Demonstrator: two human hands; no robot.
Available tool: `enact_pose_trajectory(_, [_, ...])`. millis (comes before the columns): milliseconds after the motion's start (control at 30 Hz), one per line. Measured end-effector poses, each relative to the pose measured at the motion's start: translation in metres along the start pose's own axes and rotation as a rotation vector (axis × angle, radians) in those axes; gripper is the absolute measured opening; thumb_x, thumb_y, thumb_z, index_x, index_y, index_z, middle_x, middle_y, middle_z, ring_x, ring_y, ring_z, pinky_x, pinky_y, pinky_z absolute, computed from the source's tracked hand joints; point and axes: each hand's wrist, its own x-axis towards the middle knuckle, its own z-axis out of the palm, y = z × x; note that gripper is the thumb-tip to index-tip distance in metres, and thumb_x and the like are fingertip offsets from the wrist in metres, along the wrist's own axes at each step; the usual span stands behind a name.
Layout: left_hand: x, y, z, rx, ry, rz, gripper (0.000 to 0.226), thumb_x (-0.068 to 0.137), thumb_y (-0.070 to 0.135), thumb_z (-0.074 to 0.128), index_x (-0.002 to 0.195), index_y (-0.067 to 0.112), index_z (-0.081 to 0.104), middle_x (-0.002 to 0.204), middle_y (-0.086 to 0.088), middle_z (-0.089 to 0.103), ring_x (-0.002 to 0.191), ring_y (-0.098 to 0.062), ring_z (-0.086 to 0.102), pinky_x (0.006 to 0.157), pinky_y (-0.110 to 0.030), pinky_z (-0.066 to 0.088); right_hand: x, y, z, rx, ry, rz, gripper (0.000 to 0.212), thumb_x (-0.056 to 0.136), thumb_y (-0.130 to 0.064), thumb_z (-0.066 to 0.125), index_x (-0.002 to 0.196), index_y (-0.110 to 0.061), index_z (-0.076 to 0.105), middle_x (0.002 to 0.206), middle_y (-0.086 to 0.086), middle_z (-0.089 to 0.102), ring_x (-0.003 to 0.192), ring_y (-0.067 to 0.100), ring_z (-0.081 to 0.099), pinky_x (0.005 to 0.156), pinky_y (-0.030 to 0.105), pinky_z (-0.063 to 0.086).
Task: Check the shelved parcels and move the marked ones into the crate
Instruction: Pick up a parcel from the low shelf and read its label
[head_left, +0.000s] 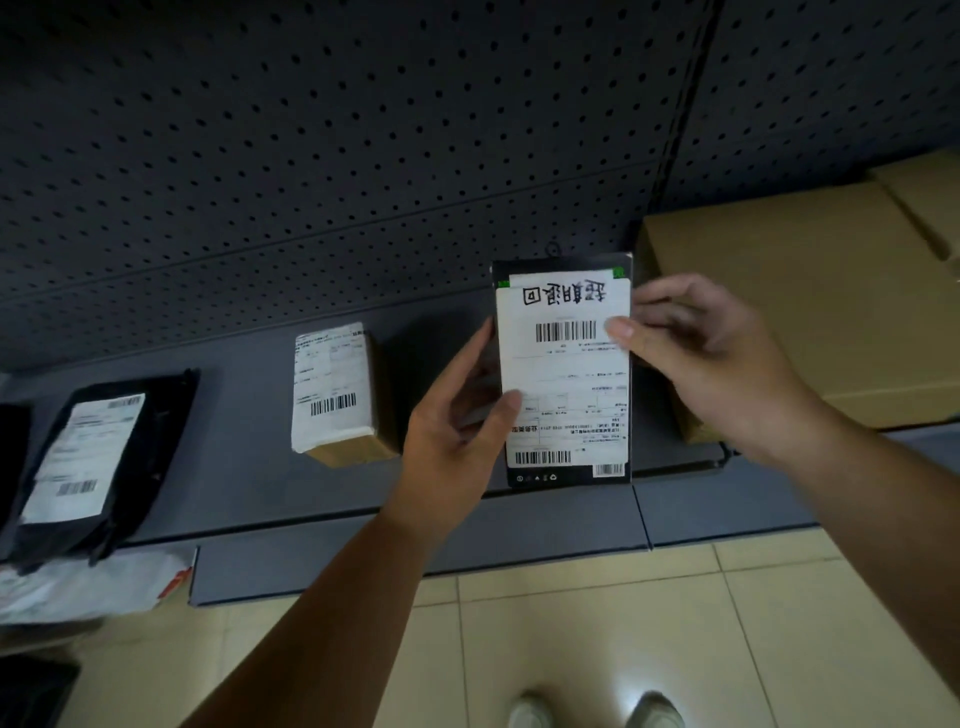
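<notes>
— While the flat parcel stands upright at centre right of the frame, in front of the shelf, what holds it?
— Both hands. The left hand grips its left edge, thumb on the white label, fingers behind. The right hand pinches the right edge between thumb and fingers.
— Marked?
— Bold handwritten characters run across the label's top, upside down to us, so I judge it one for the crate.
— And the crate?
— Not in view, so nothing shows as delivered yet. Left of centre, a small labelled box and a black bag parcel lie on the shelf, apparently unchecked. A large cardboard box sits at right.
</notes>
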Motion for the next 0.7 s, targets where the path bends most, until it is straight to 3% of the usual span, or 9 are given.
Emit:
enact_pose_trajectory(133, [-0.007,0.013,0.006,-0.022,0.031,-0.001,0.066,0.100,0.003,0.061,0.158,0.017,0.035,0.142,-0.002,0.062,0.131,-0.018,0.060,0.099,-0.028,0.055,-0.041,0.017,0.002,0.019,-0.101,0.018,0.065,0.087,-0.006,0.072,0.145,-0.024,0.052,0.122,-0.012,0.073,0.099,0.006,0.073,0.087,0.018,0.056])
enact_pose_trajectory(200, [-0.014,0.021,0.008,-0.035,0.024,-0.006,0.065,0.099,0.004,0.061,0.157,0.019,0.036,0.141,-0.004,0.062,0.132,-0.021,0.059,0.099,-0.031,0.056,-0.063,0.018,-0.001,0.028,-0.138,0.047,0.076,0.088,-0.004,0.071,0.151,-0.034,0.042,0.126,-0.015,0.071,0.108,0.002,0.069,0.088,0.017,0.055])
enact_pose_trajectory(300, [-0.031,0.038,0.007,-0.040,-0.018,-0.028,0.064,0.098,0.006,0.062,0.156,0.020,0.038,0.141,-0.005,0.062,0.133,-0.026,0.057,0.102,-0.040,0.055,-0.096,0.015,-0.011,0.011,-0.169,0.109,0.081,0.086,-0.011,0.075,0.149,-0.050,0.041,0.130,-0.018,0.068,0.118,0.003,0.065,0.088,0.020,0.057])
enact_pose_trajectory(400, [-0.049,0.064,0.001,-0.030,-0.057,-0.068,0.062,0.097,0.008,0.064,0.154,0.025,0.042,0.137,0.002,0.066,0.130,-0.018,0.061,0.102,-0.033,0.055,-0.125,0.000,-0.021,0.047,-0.153,0.146,0.076,0.078,-0.014,0.079,0.136,-0.058,0.056,0.128,-0.014,0.069,0.115,0.010,0.067,0.085,0.024,0.059])
enact_pose_trajectory(500, [-0.064,0.095,-0.001,-0.014,-0.083,-0.109,0.061,0.094,0.016,0.066,0.148,0.034,0.046,0.132,0.013,0.068,0.124,-0.009,0.064,0.099,-0.026,0.055,-0.151,-0.025,-0.028,0.124,-0.161,0.173,0.073,0.074,-0.011,0.080,0.129,-0.055,0.063,0.122,-0.002,0.073,0.105,0.023,0.072,0.081,0.027,0.059])
enact_pose_trajectory(600, [-0.077,0.123,0.000,-0.001,-0.164,-0.137,0.060,0.095,0.022,0.069,0.147,0.044,0.048,0.134,0.017,0.066,0.122,-0.009,0.065,0.099,-0.031,0.056,-0.180,-0.051,-0.038,0.165,-0.106,0.207,0.072,0.068,-0.010,0.082,0.131,-0.042,0.067,0.113,0.002,0.076,0.099,0.025,0.074,0.078,0.024,0.058])
enact_pose_trajectory(700, [-0.083,0.144,0.009,0.000,-0.250,-0.145,0.054,0.091,0.042,0.073,0.139,0.057,0.053,0.137,0.013,0.065,0.122,-0.009,0.066,0.098,-0.034,0.056,-0.213,-0.074,-0.051,0.160,-0.045,0.217,0.071,0.070,-0.009,0.083,0.135,-0.032,0.064,0.113,0.003,0.076,0.094,0.025,0.074,0.080,0.027,0.059])
